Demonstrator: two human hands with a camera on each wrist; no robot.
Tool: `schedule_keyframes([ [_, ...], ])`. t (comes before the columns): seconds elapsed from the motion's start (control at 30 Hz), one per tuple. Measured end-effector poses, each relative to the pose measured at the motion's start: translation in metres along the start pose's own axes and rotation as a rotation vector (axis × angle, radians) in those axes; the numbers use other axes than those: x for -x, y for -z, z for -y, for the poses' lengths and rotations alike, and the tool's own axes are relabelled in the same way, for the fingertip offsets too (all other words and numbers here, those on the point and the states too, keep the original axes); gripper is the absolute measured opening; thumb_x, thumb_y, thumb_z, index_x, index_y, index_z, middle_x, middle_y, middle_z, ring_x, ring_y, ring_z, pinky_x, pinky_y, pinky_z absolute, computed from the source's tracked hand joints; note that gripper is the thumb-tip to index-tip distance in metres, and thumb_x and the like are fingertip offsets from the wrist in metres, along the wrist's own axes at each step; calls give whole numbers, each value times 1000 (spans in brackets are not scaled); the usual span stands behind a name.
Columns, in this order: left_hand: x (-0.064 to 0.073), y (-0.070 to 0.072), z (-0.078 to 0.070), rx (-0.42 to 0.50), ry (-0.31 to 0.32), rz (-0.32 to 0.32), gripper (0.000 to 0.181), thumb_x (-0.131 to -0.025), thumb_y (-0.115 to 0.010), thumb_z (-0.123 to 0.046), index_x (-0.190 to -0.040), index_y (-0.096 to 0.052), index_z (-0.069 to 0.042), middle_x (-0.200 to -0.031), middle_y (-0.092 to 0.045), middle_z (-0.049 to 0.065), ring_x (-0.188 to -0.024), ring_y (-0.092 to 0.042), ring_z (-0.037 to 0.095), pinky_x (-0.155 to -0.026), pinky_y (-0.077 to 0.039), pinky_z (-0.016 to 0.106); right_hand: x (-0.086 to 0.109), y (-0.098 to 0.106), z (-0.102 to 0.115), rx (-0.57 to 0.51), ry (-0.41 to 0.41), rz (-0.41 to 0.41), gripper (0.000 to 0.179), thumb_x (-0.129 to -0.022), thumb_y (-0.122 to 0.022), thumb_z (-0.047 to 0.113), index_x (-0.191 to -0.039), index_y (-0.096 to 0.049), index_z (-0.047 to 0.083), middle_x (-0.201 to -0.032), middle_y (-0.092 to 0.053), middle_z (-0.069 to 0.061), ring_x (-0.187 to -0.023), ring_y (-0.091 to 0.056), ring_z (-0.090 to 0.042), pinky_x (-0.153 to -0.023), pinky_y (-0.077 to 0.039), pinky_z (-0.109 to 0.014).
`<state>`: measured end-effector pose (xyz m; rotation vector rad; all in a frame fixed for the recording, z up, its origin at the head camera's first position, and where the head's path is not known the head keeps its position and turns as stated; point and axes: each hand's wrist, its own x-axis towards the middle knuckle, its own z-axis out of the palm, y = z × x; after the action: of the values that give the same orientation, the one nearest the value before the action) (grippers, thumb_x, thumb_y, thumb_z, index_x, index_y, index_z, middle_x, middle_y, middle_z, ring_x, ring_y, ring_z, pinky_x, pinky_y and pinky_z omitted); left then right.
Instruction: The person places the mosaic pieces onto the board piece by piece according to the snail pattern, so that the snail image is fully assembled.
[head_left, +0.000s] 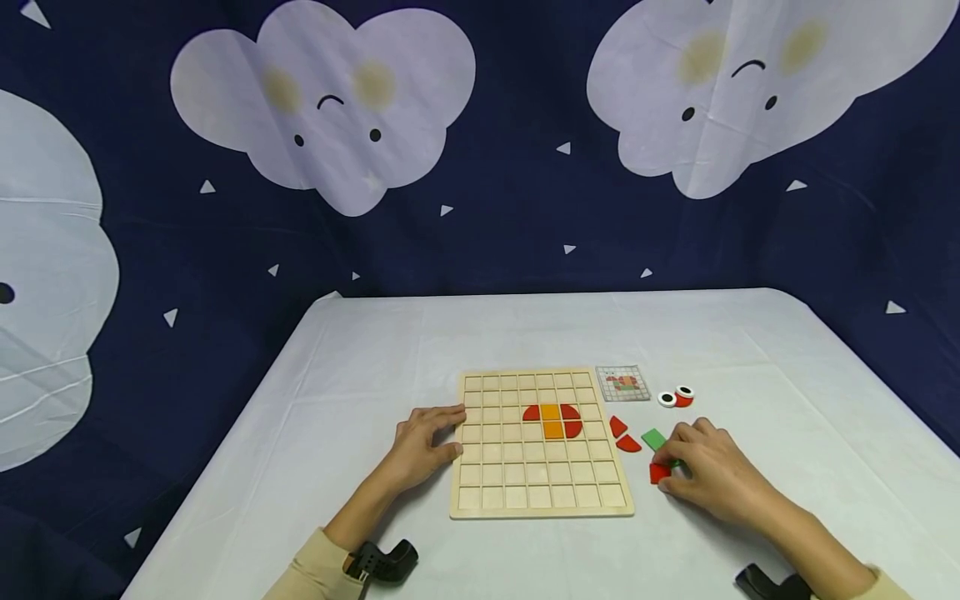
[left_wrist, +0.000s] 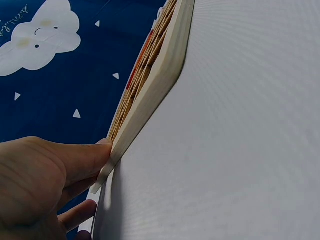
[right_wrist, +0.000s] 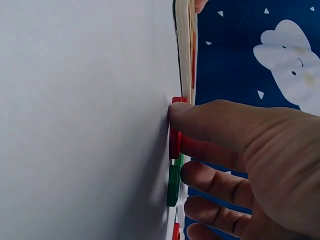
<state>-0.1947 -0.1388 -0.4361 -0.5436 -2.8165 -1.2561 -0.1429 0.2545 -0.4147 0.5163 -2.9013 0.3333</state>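
A wooden grid board [head_left: 525, 493] lies on the table, with red quarter-round pieces [head_left: 571, 429] and orange squares [head_left: 552, 421] in its cells. At its left edge my left hand [head_left: 422, 442] touches the rim with thumb and fingertips, fingers relaxed; the left wrist view shows the thumb [left_wrist: 85, 159] against the board's side [left_wrist: 150, 100]. My right hand [head_left: 716, 471] pinches a red block [head_left: 659, 472] between thumb and fingers, right of the board. Beneath that hand, green pieces [head_left: 654, 439] are partly hidden; the right wrist view shows a green block [right_wrist: 173, 185] beside the red one.
Two red wedge pieces [head_left: 627, 444] lie between the board and my right hand. A small pattern card [head_left: 623, 383] sits at the board's upper right corner. Beyond it are white discs with black centres [head_left: 667, 400], one on a red piece. A white cloth covers the table [head_left: 375, 350].
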Motion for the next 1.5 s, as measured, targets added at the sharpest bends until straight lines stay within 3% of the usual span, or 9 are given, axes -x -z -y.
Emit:
schedule_keyframes([
  [0.37, 0, 1, 0, -3, 2, 8, 47, -82, -71, -12, -127, -60, -8, -139, -54, -2, -127, -41, 26, -98, -21, 47, 6, 2, -6, 18, 10, -9, 21, -65, -79, 19, -83, -70, 25, -81, -53, 15, -80, -40, -9, -70, -30, -29],
  [0.6, 0, 0, 1, -16, -13, 5, 47, -82, -71, -12, -127, -60, -7, -139, -54, -1, -126, -41, 26, -97, -22, 48, 1, 1, -3, 5, 14, 10, 21, -66, -81, 24, -84, -71, 26, -80, -51, 15, -81, -37, -9, -71, -29, -28],
  [0.9, 0, -1, 1, -2, -13, 4, 46, -82, -70, -11, -127, -60, -8, -139, -54, -2, -126, -41, 25, -99, -22, 48, -4, -2, 1, 1, 61, 27, 23, -65, -83, 27, -85, -71, 28, -80, -49, 16, -82, -37, -8, -71, -30, -28],
  [1.07, 0, 0, 1, -2, -11, 6, 47, -82, -70, -11, -127, -60, -8, -139, -54, -2, -126, -41, 26, -99, -22, 48, 2, -1, -3, 15, 95, -2, 25, -62, -84, 29, -83, -70, 29, -80, -49, 18, -81, -37, -7, -69, -30, -27],
  [1.3, 0, 0, 1, -7, -10, 9, 47, -82, -70, -12, -128, -59, -8, -139, -53, -2, -126, -40, 25, -98, -22, 48, 9, 1, -4, 23, 76, -6, 23, -64, -83, 28, -82, -70, 29, -80, -50, 21, -79, -36, -3, -70, -31, -25],
  [1.5, 0, -1, 2, -11, -13, 4, 46, -82, -70, -12, -127, -60, -9, -139, -53, -3, -125, -41, 24, -97, -22, 47, 1, 4, 4, -1, 70, -8, 20, -68, -81, 28, -85, -70, 29, -82, -52, 20, -83, -38, -5, -72, -32, -27],
])
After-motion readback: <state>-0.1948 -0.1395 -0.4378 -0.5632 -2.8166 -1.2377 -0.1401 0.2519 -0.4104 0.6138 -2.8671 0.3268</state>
